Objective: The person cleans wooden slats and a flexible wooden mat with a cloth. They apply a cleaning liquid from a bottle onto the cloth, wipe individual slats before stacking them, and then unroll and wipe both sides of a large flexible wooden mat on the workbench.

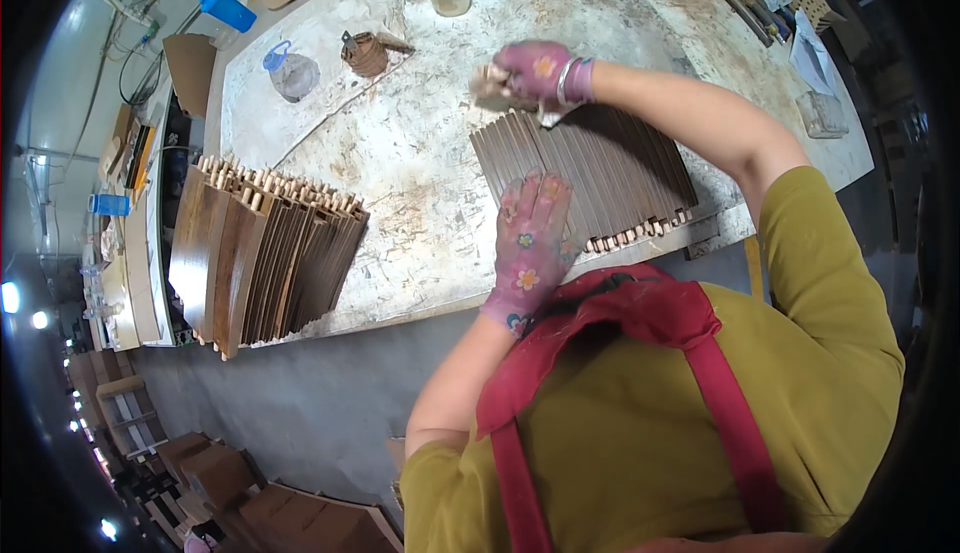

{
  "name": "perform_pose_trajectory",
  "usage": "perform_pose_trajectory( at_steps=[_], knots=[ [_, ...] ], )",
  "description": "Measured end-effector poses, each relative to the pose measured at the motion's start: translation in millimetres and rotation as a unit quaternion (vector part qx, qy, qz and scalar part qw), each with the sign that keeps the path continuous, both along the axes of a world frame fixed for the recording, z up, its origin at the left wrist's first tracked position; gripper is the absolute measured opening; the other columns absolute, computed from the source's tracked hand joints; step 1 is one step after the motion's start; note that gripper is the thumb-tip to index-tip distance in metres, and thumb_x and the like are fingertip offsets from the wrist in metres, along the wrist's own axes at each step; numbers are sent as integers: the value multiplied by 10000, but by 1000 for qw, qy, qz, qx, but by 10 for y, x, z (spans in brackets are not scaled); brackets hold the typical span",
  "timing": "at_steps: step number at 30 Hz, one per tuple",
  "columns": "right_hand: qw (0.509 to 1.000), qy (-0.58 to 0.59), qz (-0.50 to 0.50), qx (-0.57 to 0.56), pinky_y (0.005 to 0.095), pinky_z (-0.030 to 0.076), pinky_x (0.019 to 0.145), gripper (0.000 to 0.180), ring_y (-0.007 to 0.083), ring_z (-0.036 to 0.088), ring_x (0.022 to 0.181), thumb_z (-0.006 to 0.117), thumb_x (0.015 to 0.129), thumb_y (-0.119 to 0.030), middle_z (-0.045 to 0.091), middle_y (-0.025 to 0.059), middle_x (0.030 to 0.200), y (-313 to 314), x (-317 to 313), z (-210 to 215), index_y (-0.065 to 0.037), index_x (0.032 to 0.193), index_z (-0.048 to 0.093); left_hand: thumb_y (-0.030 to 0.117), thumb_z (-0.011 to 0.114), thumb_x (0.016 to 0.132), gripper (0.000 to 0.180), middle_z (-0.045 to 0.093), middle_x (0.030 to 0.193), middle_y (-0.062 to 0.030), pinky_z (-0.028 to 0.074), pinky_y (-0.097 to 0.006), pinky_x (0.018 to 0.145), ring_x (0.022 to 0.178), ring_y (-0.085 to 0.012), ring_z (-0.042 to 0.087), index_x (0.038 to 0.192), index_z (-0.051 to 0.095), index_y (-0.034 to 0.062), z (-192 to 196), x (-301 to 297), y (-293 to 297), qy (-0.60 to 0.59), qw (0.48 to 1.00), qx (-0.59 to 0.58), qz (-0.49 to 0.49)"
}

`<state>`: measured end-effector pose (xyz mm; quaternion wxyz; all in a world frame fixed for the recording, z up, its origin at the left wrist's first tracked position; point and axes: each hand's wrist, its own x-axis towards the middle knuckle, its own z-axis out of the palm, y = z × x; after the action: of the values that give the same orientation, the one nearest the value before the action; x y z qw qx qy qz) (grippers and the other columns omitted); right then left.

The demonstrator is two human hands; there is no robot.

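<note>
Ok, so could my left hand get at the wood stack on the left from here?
Probably yes, with a sideways stretch: the left hand lies flat on the other wood stack, seemingly holding nothing, and only tabletop shows between it and the left stack.

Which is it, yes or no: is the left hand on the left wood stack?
No, the left hand lies on the right stack of dark slats, well away from the left stack.
</note>
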<state>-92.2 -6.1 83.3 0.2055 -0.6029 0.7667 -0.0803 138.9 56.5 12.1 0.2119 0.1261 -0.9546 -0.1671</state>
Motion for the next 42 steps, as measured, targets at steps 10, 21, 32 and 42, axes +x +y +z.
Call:
perform_pose_trajectory(
  at_steps=[10, 21, 32, 42],
  knots=[
    [919, 70, 356, -156, 445, 526, 761, 247, 309, 630, 910, 595, 790, -153, 625, 134, 937, 527, 536, -543, -97, 1030, 575, 193, 662, 787, 401, 575, 1225, -117, 385, -485, 1012, 1202, -309, 503, 1157, 632, 44, -304, 193, 22, 35, 999, -18, -8],
    [970, -142, -93, -175, 320, 543, 766, 501, 150, 637, 838, 610, 931, -340, 660, 107, 1102, 79, -292, -182, -52, 1329, 518, 136, 649, 785, 414, 556, 1297, -106, 340, -496, 1069, 1256, -318, 472, 1191, 617, 63, -217, 193, 2, 33, 999, 5, -14],
    [929, -261, -161, -208, 285, 490, 908, 626, 200, 597, 1128, 660, 901, -338, 591, 185, 1279, 1116, -416, 88, 62, 1345, 474, 316, 618, 888, 471, 587, 1244, -183, 413, -415, 1016, 1185, -347, 535, 1255, 558, 27, -11, -279, -1275, -21, 997, 64, 21],
    [921, -290, -196, -172, 347, 418, 1023, 664, 305, 551, 1219, 661, 869, -436, 572, 236, 1300, 1312, -260, -719, 59, 1292, 531, 325, 590, 905, 294, 634, 1007, -207, 485, -419, 831, 959, -402, 600, 1021, 625, 58, 294, -891, -1508, -268, 960, 53, -66]
  ],
)
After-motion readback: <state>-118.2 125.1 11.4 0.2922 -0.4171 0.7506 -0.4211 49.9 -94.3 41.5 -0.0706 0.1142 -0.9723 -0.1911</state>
